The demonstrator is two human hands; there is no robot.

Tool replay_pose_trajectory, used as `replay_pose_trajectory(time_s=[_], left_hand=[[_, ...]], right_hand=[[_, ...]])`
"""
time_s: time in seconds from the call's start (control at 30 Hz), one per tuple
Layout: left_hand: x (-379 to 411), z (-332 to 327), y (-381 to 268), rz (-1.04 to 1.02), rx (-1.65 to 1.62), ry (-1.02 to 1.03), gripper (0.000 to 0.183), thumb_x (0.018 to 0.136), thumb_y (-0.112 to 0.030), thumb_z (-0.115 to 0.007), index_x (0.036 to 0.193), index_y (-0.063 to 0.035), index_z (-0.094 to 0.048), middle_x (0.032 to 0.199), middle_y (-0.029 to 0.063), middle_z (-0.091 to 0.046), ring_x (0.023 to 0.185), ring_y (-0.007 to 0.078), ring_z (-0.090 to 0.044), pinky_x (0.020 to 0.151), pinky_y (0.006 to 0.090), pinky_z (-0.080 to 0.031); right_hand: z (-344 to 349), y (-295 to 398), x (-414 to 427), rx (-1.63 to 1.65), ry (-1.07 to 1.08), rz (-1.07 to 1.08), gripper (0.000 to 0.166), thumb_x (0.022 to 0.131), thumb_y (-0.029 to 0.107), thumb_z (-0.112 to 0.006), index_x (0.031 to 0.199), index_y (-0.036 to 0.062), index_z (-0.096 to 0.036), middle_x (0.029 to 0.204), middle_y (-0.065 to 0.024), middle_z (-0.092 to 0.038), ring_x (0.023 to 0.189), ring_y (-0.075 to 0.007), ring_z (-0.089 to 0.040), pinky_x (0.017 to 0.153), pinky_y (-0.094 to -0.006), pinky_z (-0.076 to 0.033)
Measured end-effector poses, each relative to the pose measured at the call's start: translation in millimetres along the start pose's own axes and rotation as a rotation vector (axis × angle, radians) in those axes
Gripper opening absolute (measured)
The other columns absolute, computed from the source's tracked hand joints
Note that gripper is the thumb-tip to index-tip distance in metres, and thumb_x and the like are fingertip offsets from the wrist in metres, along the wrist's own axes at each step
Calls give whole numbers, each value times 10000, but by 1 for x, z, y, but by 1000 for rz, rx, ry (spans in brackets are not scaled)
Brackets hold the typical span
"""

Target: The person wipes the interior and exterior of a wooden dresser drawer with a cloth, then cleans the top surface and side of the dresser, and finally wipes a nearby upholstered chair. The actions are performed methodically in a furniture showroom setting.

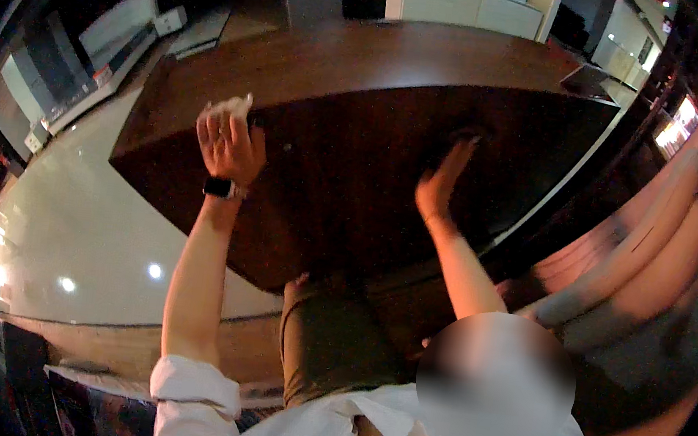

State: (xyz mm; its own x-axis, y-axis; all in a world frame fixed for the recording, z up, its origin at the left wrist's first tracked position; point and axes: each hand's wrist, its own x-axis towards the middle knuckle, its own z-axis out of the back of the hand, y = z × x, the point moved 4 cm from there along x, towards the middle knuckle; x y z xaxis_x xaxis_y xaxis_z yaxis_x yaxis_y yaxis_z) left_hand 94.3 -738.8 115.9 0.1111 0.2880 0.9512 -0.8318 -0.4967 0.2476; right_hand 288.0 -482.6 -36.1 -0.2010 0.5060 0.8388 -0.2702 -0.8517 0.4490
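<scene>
My left hand (229, 145), with a dark-faced watch at the wrist, is raised over the left part of a dark brown wooden piece of furniture (339, 64). A pale crumpled cloth or tissue (237, 106) shows at its fingertips, near the edge between the lighter top and the darker front panel (354, 167). Farther right, my right hand (445, 180) is against or just before that dark panel, fingers stretched upward and thumb apart. Nothing shows in it, though its fingertips are dim and blurred.
Pale shiny floor (100, 217) lies to the left. Pink and beige curved upholstery (633, 248) stands at the right. White panels or boxes (467, 0) are behind the furniture, with a dark flat item (593, 82) near its far right corner.
</scene>
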Motion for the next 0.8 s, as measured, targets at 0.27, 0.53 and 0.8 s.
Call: replay_pose_trajectory(time_s=[0.27, 0.53, 0.8], left_hand=[[-5, -6, 4, -12, -55, -11, 313, 794, -169, -546, 1091, -73, -534, 1041, 107, -571, 983, 299, -524, 911, 466, -379], [1, -4, 2, 3, -56, 9, 430, 666, -82, -613, 1084, -83, -509, 990, 88, -551, 938, 271, -504, 902, 453, -387], [5, 1, -2, 111, -169, 68, 418, 696, -93, -605, 1100, -85, -499, 1009, 90, -551, 1000, 283, -492, 952, 476, -343]], right_hand=[[-3, 9, 10, 11, -8, -266, 764, 747, -50, -435, 1383, -77, -12, 1456, -260, 39, 1364, -359, 25, 1111, -402, 14], [-51, 156, -39, -23, 621, 713, 529, 773, 40, -481, 1291, 89, -388, 1405, -207, -273, 1256, -454, -283, 972, -602, -263], [-25, 138, 18, 139, 116, 256, 608, 841, 209, -489, 1367, 6, -263, 1456, -240, -117, 1341, -439, -78, 1033, -607, -107]])
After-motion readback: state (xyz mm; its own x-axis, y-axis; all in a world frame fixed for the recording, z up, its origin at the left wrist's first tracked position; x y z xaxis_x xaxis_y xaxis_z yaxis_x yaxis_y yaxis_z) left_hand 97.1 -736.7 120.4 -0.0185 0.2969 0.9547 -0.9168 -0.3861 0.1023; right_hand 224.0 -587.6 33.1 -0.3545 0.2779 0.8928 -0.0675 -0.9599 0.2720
